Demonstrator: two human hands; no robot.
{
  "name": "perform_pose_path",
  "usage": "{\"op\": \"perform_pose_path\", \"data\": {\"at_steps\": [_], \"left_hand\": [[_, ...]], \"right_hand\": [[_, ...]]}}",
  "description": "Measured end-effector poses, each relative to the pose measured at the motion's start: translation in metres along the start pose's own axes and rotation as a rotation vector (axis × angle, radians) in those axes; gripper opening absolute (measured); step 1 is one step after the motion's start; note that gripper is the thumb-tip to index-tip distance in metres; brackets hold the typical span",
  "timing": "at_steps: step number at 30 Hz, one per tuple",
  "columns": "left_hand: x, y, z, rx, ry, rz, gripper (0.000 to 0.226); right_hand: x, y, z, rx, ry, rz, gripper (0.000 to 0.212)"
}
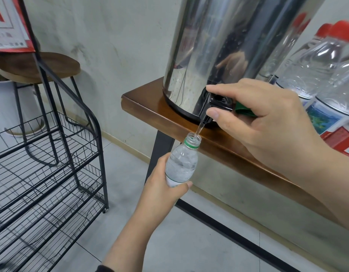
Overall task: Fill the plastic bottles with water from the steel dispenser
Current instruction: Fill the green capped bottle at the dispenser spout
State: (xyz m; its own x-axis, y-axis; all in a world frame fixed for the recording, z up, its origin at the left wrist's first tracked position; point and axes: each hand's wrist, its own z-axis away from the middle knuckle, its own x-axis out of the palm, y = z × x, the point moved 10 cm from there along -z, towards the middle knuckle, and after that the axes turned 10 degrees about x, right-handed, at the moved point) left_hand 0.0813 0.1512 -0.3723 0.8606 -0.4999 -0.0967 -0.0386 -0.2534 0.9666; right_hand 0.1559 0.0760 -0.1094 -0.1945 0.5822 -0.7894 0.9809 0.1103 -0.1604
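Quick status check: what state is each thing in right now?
Tap: open, water streaming.
Bottle: uncapped, upright under the spout, filling.
Green cap: off, held in right hand.
Left hand: grips bottle.
Right hand: fingers on tap.
Red-capped bottles: capped, on table.
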Motion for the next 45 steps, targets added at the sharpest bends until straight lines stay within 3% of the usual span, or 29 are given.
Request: {"op": "perform_pose_path", "data": {"at_steps": [36,40,45], "left_hand": [[0.002,-0.004,-0.002,-0.013,-0.004,-0.013,0.070],[0.002,-0.004,-0.002,-0.015,-0.003,-0.011,0.068],[0.001,-0.003,-0.003,-0.016,-0.007,-0.021,0.069]], "right_hand": [[-0.005,-0.010,0.000,-0.016,0.085,0.065,0.033],[-0.015,0.000,-0.016,0.158,0.080,-0.061,0.021],[-0.015,0.020,-0.031,0.335,0.069,-0.140,0.045]]}}
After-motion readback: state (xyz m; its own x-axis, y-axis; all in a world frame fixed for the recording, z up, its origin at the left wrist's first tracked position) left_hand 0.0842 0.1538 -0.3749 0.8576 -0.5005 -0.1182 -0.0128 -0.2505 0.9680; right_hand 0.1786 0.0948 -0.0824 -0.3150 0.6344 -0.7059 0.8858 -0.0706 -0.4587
